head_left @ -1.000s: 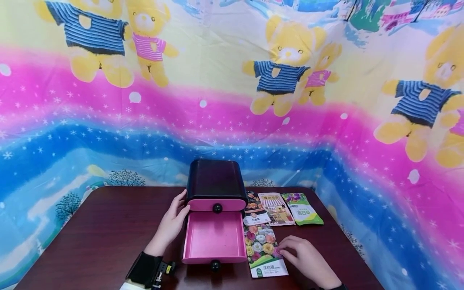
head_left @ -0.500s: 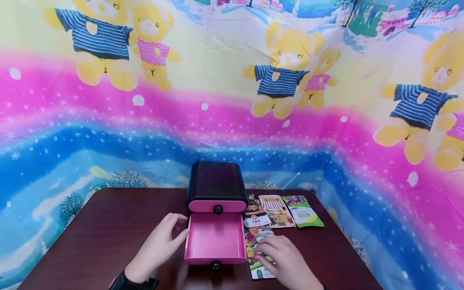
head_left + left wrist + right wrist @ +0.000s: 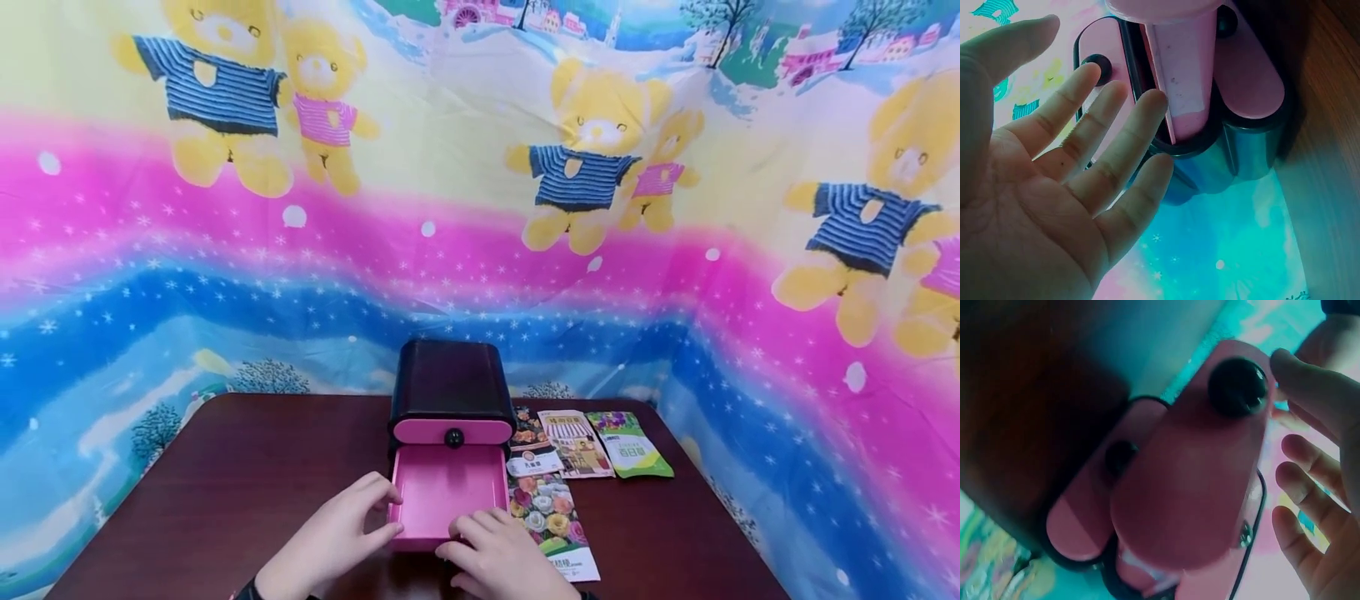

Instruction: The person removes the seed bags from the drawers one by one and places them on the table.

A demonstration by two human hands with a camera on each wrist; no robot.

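A small black cabinet [image 3: 450,379] stands at the middle of the table, with a pink drawer [image 3: 442,483] pulled out of its lower part. My left hand [image 3: 330,537] is at the drawer's left wall, fingers loosely bent and thumb apart; the left wrist view shows the hand [image 3: 1066,181] spread, holding nothing. Over the drawer's front right edge lies my right hand [image 3: 502,554], which mostly hides the black knob in the head view. In the right wrist view the knob [image 3: 1238,387] is plain on the pink drawer front [image 3: 1191,487], and the thumb lies close to it.
To the right of the drawer lies a flower seed packet [image 3: 543,508], partly behind my right hand. Behind it lie a dark packet [image 3: 528,446], a packet with a stall picture [image 3: 576,446] and a green-white packet [image 3: 630,450]. A bear-print cloth [image 3: 585,308] hangs behind the table.
My left hand has come off the cabinet's side and down to the drawer's left wall. The right hand has moved left from the flower packet to the drawer front. The drawer stays out.
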